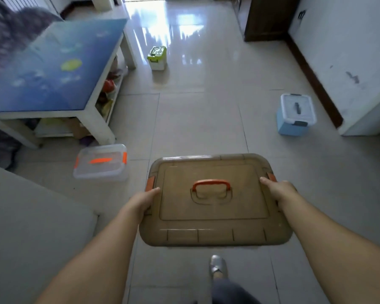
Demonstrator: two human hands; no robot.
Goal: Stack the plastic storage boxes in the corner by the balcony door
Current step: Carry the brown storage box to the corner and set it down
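A large brown translucent storage box (213,229) with an orange handle and orange clips is held up in front of me, above the tiled floor. My left hand (144,204) grips its left side and my right hand (280,190) grips its right side. A clear box with orange clips (101,162) sits on the floor to the left. On the floor at the right stands a light blue box with a white lid (295,115). A small green-lidded box (157,57) stands farther ahead.
A white coffee table with a blue top (53,69) stands at the left, clutter on its lower shelf. A grey sofa edge (31,216) fills the lower left. A dark wooden cabinet (270,18) and a white wall (349,51) line the right. My foot (217,265) is below the box.
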